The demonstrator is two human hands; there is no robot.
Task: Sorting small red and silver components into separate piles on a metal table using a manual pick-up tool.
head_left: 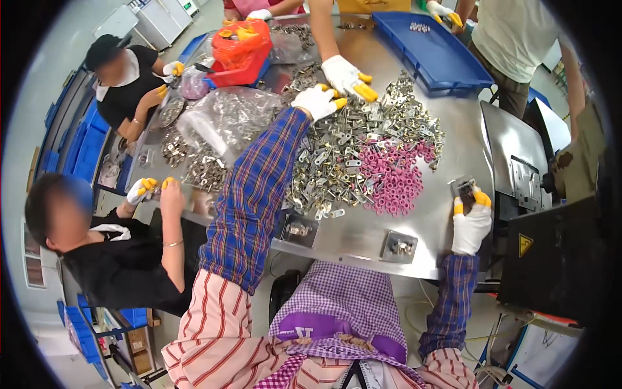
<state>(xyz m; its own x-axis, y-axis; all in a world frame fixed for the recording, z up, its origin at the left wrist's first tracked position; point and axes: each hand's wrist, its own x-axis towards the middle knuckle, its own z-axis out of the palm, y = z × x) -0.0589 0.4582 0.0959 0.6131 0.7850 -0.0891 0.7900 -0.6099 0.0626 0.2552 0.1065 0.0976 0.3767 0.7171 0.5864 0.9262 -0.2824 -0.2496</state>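
My left hand [315, 102], in a white glove with yellow fingertips, reaches over the far part of a heap of small metal parts [327, 159]. Its fingers are apart, and I see nothing held in them. A co-worker's gloved hand [350, 78] is right beside it. At the table's right side my right hand [472, 228], gloved alike, grips a small square tray [461, 187] holding dark metal pieces. Pink rings [392, 185] lie in a mound against the right front of the heap.
Two more small trays, one left [299, 230] and one right [398, 247], stand along the table's [350, 243] near edge. A large blue tray [431, 52] lies far right. Clear plastic bags [227, 120] and a red bin [240, 55] are left. Several people work around the table.
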